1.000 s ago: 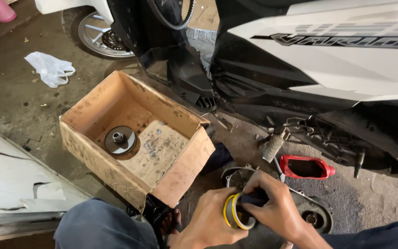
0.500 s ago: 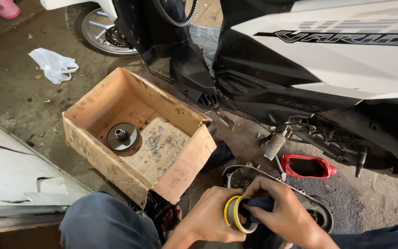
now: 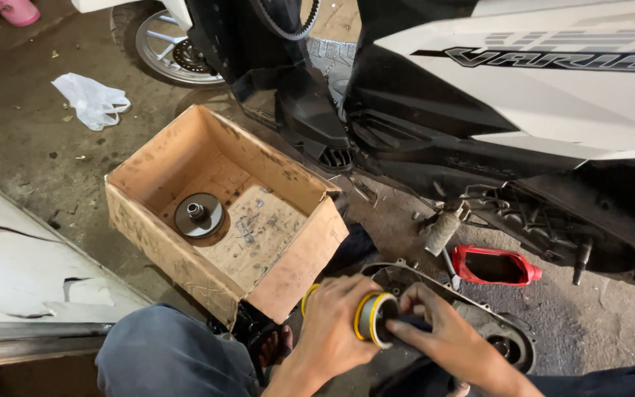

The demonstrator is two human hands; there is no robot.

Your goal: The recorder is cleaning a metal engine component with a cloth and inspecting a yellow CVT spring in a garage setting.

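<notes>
Low by the scooter: left hand (image 3: 339,323) grips yellow-rimmed round part (image 3: 373,317), right hand (image 3: 442,340) fingers pinch dark cloth (image 3: 414,323) vs it. Step looks like wiping; next needs turning part w/ steady grip.

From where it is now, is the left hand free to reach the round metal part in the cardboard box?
Probably not at once: the left hand grips the yellow-rimmed part. The box is open-topped, the metal part uncovered.
</notes>
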